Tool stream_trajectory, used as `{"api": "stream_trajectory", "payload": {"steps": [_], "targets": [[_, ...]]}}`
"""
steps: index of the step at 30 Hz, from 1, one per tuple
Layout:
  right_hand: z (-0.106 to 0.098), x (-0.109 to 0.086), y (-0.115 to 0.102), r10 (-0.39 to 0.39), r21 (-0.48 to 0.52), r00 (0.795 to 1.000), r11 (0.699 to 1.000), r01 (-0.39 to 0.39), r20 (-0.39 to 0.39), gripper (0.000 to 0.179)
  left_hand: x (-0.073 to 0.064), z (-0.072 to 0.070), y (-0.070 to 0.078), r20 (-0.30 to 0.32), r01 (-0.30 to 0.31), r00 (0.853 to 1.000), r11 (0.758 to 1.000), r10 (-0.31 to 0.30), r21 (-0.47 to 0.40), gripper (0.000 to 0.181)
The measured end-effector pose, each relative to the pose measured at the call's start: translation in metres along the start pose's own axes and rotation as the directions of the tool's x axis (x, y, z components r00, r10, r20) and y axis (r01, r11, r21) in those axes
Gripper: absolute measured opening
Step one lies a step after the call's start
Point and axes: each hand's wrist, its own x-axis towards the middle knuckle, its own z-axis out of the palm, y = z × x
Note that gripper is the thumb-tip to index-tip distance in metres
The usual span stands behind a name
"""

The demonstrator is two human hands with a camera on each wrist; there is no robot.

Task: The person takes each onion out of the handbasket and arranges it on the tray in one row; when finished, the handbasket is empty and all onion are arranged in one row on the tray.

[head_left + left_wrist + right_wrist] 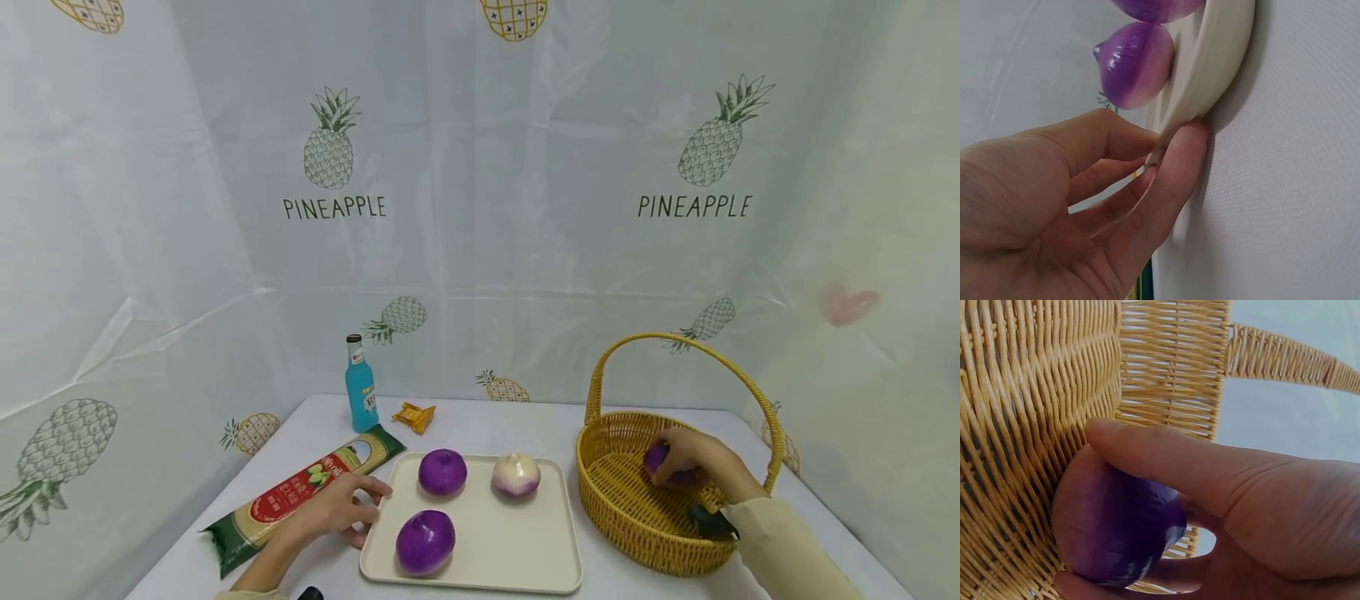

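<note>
My right hand (686,460) reaches into the yellow wicker basket (645,546) and grips a purple onion (1113,522). In the right wrist view its thumb lies over one side and a finger along the other, with the onion against the woven basket floor. My left hand (341,508) pinches the left rim of the cream tray (510,546) between thumb and fingers (1182,162). Two purple onions lie on the tray's left half, one at the back (442,472) and one in front (425,543). A white onion (516,476) with a purple tinge sits at its back right.
Left of the tray lies a long green and red packet (300,492), partly behind my left hand. A blue bottle (361,387) stands at the back left, beside an orange wrapped snack (414,417). The basket's tall handle (678,337) arches over it. Pineapple-print curtains enclose the table.
</note>
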Motion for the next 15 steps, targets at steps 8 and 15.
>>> {"api": "stream_trajectory", "payload": {"steps": [8, 15], "targets": [[-0.001, -0.003, -0.002, -0.072, 0.018, 0.995, 0.997, 0.073, -0.066, 0.080, -0.001, 0.000, 0.001, 0.002, -0.008, 1.000, 1.000, 0.008, 0.001, 0.042], [-0.011, -0.010, -0.014, -0.194, -0.060, 0.974, 0.980, 0.188, -0.121, 0.080, -0.003, 0.001, 0.004, 0.005, -0.010, 1.000, 1.000, 0.010, -0.004, 0.043]]}}
